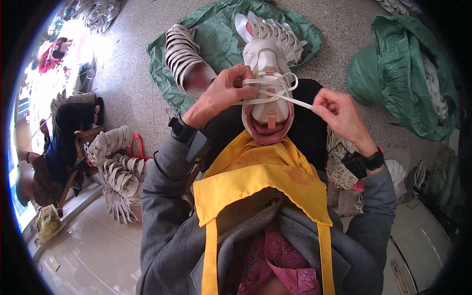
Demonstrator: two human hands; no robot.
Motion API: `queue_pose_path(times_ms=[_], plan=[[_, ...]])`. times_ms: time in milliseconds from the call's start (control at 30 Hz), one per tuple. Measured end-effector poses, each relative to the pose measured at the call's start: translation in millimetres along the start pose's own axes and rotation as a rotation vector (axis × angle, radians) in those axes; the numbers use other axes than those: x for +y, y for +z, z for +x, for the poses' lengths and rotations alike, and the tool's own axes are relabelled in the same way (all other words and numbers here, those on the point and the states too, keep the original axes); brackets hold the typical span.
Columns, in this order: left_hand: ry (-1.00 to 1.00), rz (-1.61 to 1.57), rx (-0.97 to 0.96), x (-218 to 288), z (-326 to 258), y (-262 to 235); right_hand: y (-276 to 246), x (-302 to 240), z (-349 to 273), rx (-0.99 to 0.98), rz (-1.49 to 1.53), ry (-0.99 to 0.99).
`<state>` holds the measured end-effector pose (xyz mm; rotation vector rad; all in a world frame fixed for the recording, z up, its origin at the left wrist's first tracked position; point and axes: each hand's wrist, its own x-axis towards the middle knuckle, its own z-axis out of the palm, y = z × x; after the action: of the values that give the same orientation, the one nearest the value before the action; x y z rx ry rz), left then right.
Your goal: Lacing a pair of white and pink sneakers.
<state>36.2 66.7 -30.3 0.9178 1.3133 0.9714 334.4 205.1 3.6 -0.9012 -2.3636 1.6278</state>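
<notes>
A white sneaker with pink lining [268, 66] rests on my lap, toe pointing away, opening toward me. My left hand [221, 93] pinches the white shoelace [275, 91] at the shoe's left side, over the eyelets. My right hand [339, 113] grips the other end of the lace and holds it taut out to the right. The lace crosses the tongue in loops. A yellow apron [260, 177] covers my lap below the shoe. Both wrists wear black bands.
Green sacks [403, 64] lie on the speckled floor, one [216, 39] spread flat with stacked white shoe uppers [184, 54] on it. More stacked uppers [118, 167] sit at my left; a bundle of white laces [339, 167] lies at my right. A seated person [54, 147] is far left.
</notes>
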Motion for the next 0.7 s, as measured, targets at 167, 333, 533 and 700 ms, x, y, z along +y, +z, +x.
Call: queue_pose_path(times_ms=[167,333,533,700], plan=[[0.207,0.261,0.113,-8.0,-1.7,12.8,-77.2,27.5,-42.0,-0.003,0.156,0.288],[0.224,0.263,0.204,-5.3,-10.9,21.0,-49.3,21.4,-27.2,0.0,0.238,0.286],[0.216,0.383,0.208,-4.7,-29.8,25.2,6.7,-10.9,53.6,0.156,-0.032,-0.118],[0.238,0.419,0.236,-4.4,-31.0,26.9,19.9,-15.5,82.3,-0.028,-0.385,-0.308]])
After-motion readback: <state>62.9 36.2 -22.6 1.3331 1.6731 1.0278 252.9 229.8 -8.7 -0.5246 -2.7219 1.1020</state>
